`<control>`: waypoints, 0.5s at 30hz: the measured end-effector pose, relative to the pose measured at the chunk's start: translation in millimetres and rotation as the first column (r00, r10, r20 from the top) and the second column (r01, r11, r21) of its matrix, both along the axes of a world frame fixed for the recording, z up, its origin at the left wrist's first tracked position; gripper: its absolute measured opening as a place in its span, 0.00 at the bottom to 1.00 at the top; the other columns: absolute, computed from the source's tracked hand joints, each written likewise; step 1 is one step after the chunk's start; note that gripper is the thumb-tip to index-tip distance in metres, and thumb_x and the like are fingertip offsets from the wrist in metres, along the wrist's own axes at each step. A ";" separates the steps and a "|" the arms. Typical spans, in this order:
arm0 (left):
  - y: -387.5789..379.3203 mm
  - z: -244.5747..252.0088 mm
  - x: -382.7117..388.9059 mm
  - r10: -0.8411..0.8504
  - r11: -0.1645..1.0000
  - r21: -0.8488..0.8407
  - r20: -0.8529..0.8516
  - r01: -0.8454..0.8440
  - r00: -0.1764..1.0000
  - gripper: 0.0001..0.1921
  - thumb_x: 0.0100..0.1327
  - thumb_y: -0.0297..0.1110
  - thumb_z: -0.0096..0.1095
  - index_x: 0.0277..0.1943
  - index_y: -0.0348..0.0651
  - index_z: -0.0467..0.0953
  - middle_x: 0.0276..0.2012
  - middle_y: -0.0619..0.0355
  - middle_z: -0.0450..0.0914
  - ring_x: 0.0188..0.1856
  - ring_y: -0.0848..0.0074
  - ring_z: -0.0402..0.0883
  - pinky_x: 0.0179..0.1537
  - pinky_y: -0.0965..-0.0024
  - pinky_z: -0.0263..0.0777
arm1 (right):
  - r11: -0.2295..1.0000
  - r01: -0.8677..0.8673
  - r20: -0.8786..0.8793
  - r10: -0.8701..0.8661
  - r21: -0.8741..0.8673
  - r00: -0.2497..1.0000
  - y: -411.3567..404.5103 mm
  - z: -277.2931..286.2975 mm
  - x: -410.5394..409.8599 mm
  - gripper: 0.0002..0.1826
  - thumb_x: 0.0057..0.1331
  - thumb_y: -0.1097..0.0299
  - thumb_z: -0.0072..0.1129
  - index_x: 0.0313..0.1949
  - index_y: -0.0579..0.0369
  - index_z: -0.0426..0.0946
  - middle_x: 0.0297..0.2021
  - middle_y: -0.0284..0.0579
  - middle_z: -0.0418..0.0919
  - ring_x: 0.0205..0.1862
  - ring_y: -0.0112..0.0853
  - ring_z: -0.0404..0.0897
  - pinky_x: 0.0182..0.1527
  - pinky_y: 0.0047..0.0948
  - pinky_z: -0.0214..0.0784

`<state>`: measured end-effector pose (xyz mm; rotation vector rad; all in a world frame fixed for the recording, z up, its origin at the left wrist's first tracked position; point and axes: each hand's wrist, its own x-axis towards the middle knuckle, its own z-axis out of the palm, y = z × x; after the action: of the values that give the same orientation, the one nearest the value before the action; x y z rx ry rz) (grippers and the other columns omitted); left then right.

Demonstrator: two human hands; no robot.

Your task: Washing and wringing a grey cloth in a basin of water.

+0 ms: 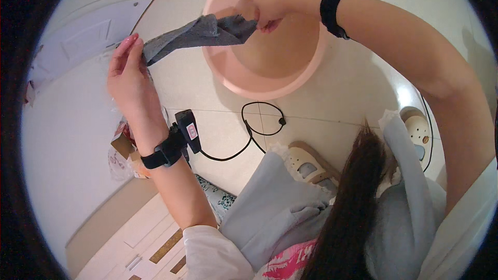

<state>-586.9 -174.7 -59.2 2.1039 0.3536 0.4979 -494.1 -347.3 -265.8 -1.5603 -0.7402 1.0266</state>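
A damp-looking grey cloth [198,33] is stretched between my two hands, its folds running lengthwise. My left hand [132,74] pinches the cloth's left end, out past the basin's left side. At the other end my right hand [270,11] is closed around the bunched cloth, above the inside of the basin. Below it stands a round pink plastic basin [268,92] on the tiled floor, holding cloudy brownish water [276,56]. The cloth crosses over the basin's left rim.
A black device [188,130] sits at my left wrist strap, its black cable [223,159] looping over the floor tiles. My clog-style shoes [309,163] are close in front of the basin. Plastic bags and a small box [122,146] lie at the left, by a white cabinet [140,237].
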 end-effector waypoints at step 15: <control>-1.2 2.2 4.5 -0.053 0.990 -0.124 0.058 0.060 0.997 0.09 0.58 0.20 0.58 0.43 0.30 0.74 0.41 0.51 0.78 0.45 0.74 0.75 0.47 0.78 0.69 | 0.993 0.106 -0.020 -0.107 -0.058 0.994 -7.4 -9.1 9.6 0.11 0.64 0.72 0.48 0.32 0.69 0.76 0.24 0.46 0.78 0.26 0.28 0.80 0.29 0.26 0.76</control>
<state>-582.4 -175.9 -57.0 1.9691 0.2855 0.4862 -484.5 -354.7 -275.0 -1.6163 -0.6099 0.9922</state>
